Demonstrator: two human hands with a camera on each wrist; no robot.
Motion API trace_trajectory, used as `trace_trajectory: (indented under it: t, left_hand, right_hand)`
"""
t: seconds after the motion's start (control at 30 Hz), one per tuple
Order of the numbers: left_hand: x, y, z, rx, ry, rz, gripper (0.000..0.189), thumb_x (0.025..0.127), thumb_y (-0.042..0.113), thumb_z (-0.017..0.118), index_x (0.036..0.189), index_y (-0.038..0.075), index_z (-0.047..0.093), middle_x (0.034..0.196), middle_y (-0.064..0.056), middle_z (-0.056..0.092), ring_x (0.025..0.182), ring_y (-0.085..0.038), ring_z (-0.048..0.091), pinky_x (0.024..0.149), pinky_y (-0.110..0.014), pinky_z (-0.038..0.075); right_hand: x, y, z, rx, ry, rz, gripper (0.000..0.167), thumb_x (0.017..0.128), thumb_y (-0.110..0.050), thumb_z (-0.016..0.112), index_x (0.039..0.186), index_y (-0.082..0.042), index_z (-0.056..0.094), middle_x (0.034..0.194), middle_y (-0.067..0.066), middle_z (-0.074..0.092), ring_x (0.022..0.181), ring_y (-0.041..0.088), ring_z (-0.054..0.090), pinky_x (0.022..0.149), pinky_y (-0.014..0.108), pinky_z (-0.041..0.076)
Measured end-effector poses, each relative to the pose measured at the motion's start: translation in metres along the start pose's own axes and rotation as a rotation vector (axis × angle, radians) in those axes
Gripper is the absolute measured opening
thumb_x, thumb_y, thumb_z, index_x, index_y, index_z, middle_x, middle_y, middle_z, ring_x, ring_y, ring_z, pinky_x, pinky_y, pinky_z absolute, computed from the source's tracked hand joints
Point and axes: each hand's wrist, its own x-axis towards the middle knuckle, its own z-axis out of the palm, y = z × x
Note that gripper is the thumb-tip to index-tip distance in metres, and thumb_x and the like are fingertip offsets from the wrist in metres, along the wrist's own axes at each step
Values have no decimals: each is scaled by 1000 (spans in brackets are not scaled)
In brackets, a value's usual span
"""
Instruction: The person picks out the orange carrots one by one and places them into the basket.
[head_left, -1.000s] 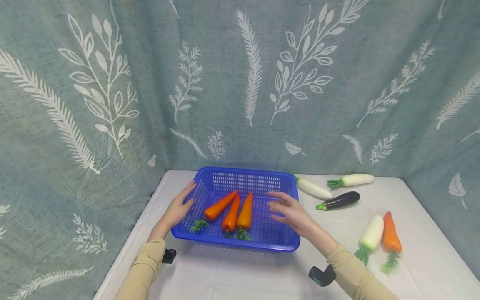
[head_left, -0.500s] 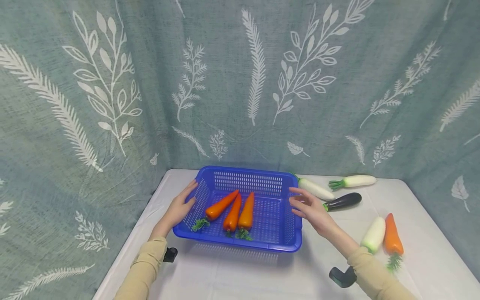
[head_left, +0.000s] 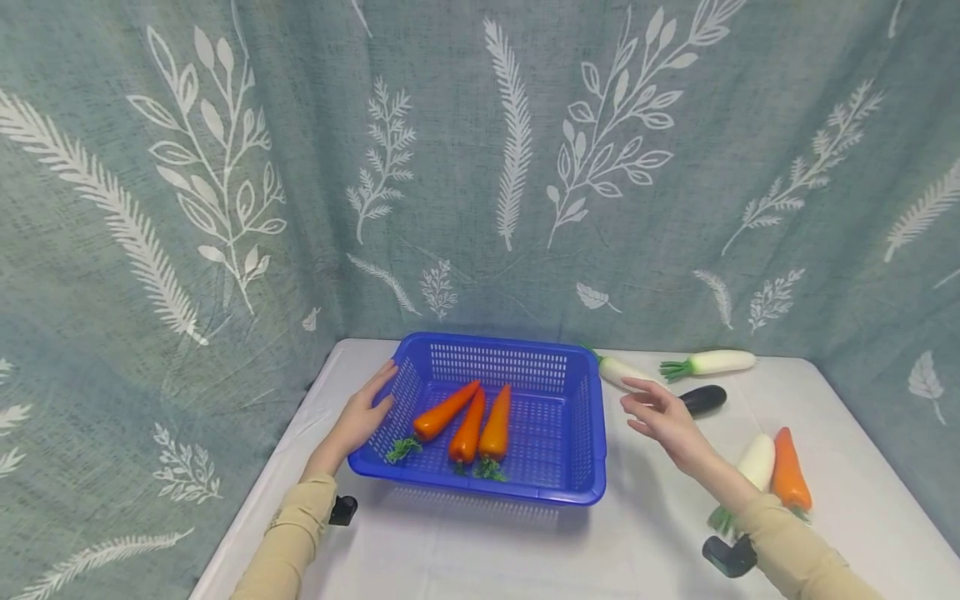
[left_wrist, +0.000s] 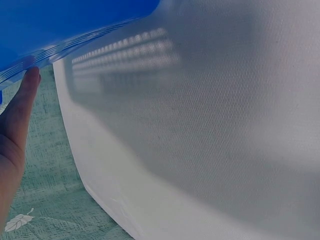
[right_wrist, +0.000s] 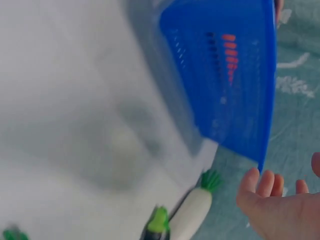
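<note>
A blue plastic basket (head_left: 480,492) stands on the white table and holds three carrots (head_left: 495,425), all with green tops. At its left rim is my left hand (head_left: 358,421), fingers fairly straight. In the left wrist view, a fingertip of my left hand (left_wrist: 17,120) touches the basket's rim (left_wrist: 75,42). My right hand (head_left: 667,421) hovers to the right of the basket, holding nothing, its fingers loosely bent. It partly hides an eggplant (head_left: 707,400) and the end of a white radish (head_left: 624,372).
Another white radish (head_left: 723,361) lies at the back right. Nearer on the right, a third white radish (head_left: 757,460) lies beside a carrot (head_left: 789,471), both partly covered by my right arm. A patterned green curtain (head_left: 450,167) hangs behind the table.
My right hand has moved right, from over the basket to above the table beside it. My left hand stays at the left rim. The carrots in the basket keep their places.
</note>
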Motion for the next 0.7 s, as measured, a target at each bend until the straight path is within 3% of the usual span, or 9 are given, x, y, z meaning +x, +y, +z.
trace_trajectory:
  t: [0.1, 0.4, 0.53, 0.7]
  left_hand:
    - [0, -1, 0, -4, 1, -3, 49, 97, 0, 42, 145, -3, 32, 156, -21, 22, 143, -41, 20, 117, -55, 18]
    - [1, -3, 0, -10, -3, -12, 49, 98, 2, 42, 145, -2, 32, 156, -20, 22, 143, -40, 20, 118, -54, 17]
    - [1, -2, 0, -7, -3, -9, 49, 97, 2, 42, 145, -2, 32, 156, -20, 22, 143, -41, 20, 118, -54, 17]
    - [2, -3, 0, -7, 2, -3, 49, 97, 0, 42, 145, -3, 32, 155, -21, 23, 143, -41, 20, 117, -54, 18]
  right_hand:
    - [-1, 2, -12, -39, 2, 12, 58, 95, -25, 58, 142, 1, 36, 112, 5, 58, 92, -7, 58, 91, 25, 54]
    - [-5, 13, -49, -122, 16, 52, 64, 97, -30, 54, 146, 2, 28, 102, -12, 54, 89, -12, 56, 91, 24, 53]
    - [-7, 18, -66, -168, 54, 78, 67, 97, -34, 53, 146, 2, 26, 106, -9, 53, 89, -13, 54, 92, 26, 54]
    - [-10, 23, -87, -179, 119, 83, 70, 97, -35, 53, 147, 4, 23, 111, -5, 49, 88, -15, 51, 85, 17, 54]
